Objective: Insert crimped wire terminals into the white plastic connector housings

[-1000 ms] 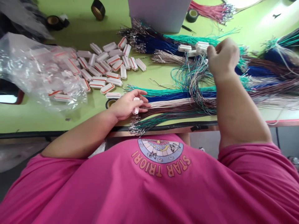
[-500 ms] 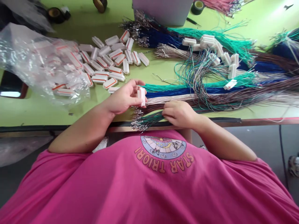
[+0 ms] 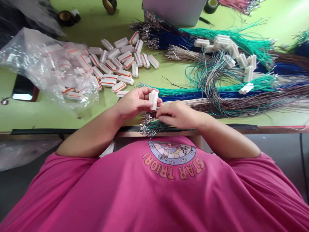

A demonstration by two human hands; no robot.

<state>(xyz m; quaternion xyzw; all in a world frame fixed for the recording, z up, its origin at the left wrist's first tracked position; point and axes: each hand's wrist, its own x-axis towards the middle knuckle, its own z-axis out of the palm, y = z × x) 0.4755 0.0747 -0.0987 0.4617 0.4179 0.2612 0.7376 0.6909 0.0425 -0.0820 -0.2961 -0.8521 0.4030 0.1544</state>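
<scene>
My left hand (image 3: 137,102) is closed around a white plastic connector housing (image 3: 153,100), held upright between thumb and fingers. Close beside the housing's lower end, my right hand (image 3: 177,114) has its thumb and fingertips pinched together; what is in the pinch is too small to make out. Below both hands, dark green wires (image 3: 156,125) with metal terminal tips lie along the table's front edge. White wires (image 3: 185,103), blue wires (image 3: 173,96) and bright green wires (image 3: 169,91) run to the right behind my hands.
Loose white housings (image 3: 125,57), several with orange strips, lie left of centre beside a clear plastic bag (image 3: 48,51) of more. Wired housings (image 3: 248,73) rest on the bundles at right. A phone (image 3: 25,88), tape rolls (image 3: 211,5) and a grey box (image 3: 172,13) are around.
My right hand has moved left and slightly up, from over the dark green wires to the housing. My left hand still grips the housing. The whole view has shifted a little.
</scene>
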